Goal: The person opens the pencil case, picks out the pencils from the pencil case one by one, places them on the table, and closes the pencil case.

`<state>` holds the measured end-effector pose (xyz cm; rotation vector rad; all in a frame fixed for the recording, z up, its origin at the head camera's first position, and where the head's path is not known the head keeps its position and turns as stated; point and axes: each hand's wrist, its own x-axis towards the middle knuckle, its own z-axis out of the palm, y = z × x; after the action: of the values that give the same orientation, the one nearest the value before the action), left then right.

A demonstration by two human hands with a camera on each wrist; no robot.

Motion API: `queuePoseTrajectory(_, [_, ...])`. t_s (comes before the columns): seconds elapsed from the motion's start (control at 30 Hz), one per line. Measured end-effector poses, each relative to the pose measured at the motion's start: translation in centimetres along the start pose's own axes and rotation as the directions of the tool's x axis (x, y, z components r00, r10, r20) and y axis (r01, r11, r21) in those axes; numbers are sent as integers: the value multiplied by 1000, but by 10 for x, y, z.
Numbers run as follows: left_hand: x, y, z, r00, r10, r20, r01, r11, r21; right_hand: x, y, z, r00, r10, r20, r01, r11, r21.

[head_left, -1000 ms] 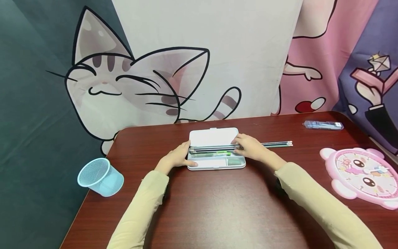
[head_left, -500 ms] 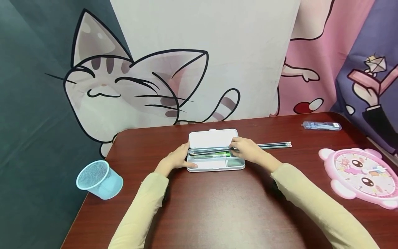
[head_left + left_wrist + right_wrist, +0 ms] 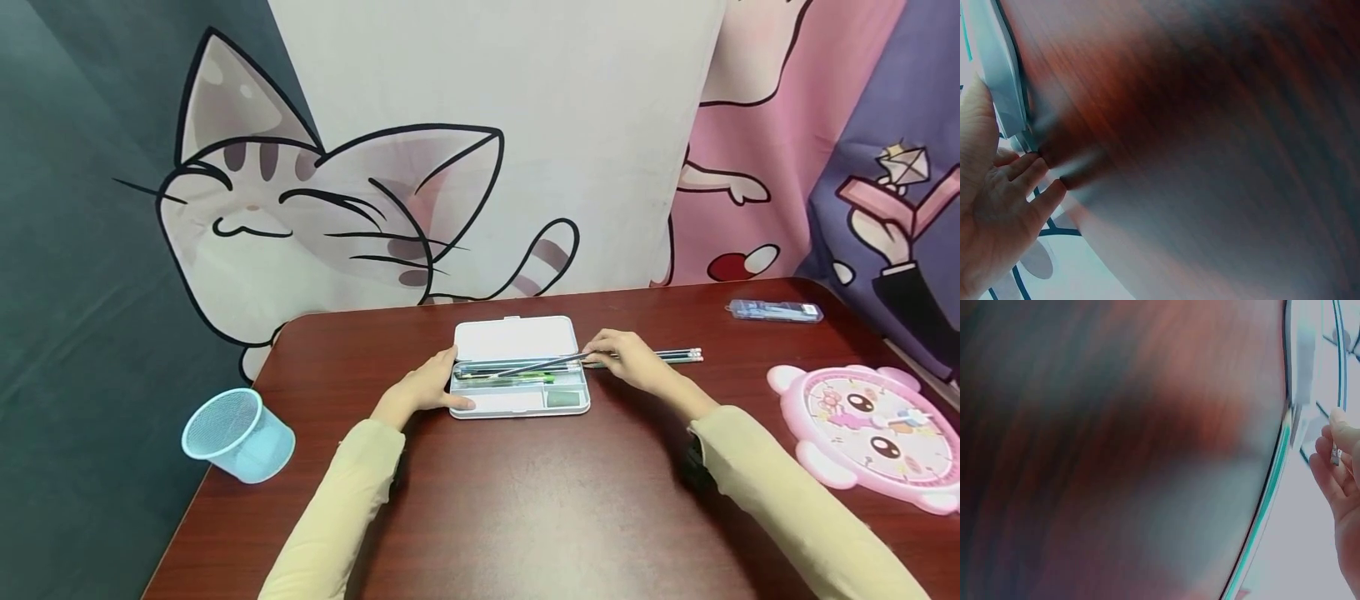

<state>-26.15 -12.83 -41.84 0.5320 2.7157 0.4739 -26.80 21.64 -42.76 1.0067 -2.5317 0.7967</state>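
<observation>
An open white pencil case (image 3: 516, 339) lies on the table, its lid tipped back. My left hand (image 3: 424, 385) grips its left end, thumb at the front corner and fingers toward the back. Just past the right end, my right hand (image 3: 624, 357) pinches a dark pencil (image 3: 543, 364) near its eraser end; the pencil slants down leftward over the case. In the right wrist view the metal ferrule (image 3: 1335, 456) pokes out below the thumb. Inside the case lie a green pen (image 3: 536, 378), other pencils and a grey-green block (image 3: 562, 399).
Several pencils (image 3: 682, 356) lie on the table behind my right hand. A blue mesh cup (image 3: 258, 446) leans at the left edge. To the right are a pink animal-shaped clock (image 3: 813, 417) and a clear blue packet (image 3: 776, 311). A cat-print curtain (image 3: 600, 125) hangs behind the table.
My right hand has moved right, from over the case to beyond its right end, drawing one pencil up at a slant. Other pencils now lie lower in the case. My left hand stays put.
</observation>
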Motion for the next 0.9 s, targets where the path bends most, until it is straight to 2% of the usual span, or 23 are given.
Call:
queuePoseTrajectory(0.13, [0, 0, 0, 1000, -4, -1, 4, 1000, 3, -8, 13, -10, 997, -65, -42, 64, 998, -22])
queuePoseTrajectory(0.23, [1, 0, 1, 1000, -4, 0, 4, 1000, 4, -14, 21, -21, 996, -74, -45, 73, 997, -37])
queuePoseTrajectory(0.7, [1, 1, 0, 1000, -1, 0, 1, 1000, 7, -66, 55, -70, 996, 58, -70, -67, 987, -143])
queuePoseTrajectory(0.9, [0, 2, -1, 1000, -22, 13, 22, 1000, 0, -81, 63, -81, 994, 85, -71, -95, 983, -155])
